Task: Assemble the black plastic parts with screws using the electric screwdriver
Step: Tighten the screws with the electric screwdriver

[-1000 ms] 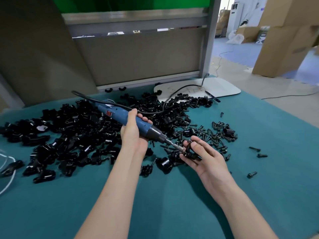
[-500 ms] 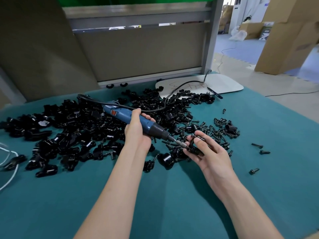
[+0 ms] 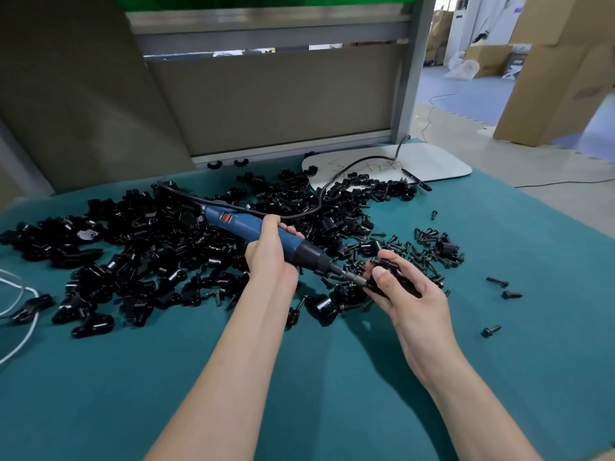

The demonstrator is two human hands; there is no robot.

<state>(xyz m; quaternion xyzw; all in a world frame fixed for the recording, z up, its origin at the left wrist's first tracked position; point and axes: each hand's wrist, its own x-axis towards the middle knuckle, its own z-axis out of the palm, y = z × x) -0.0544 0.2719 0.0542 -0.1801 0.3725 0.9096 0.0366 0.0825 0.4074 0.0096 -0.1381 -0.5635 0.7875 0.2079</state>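
Glossy black plastic parts (image 3: 143, 241) lie at ten o'clock on matt teal cloth (image 3: 332, 377); the electric screwdriver (image 3: 243, 224) is smooth blue plastic, metal-tipped.

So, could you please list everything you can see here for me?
table: one, teal cover, under everything
parts: many, black, heaped across the table's left and middle
screwdriver: one, blue with black nose, in the left hand
held part: one, black, in the right hand, at the screwdriver's tip
screws: many, black, right of the heap, a few loose farther right
board: one, white, table's far right edge
cable: one, black, from the screwdriver's rear across heap and board
partition: one, grey, behind the table
boxes: several, brown, floor far right
left hand: one, grips the screwdriver
right hand: one, holds the held part
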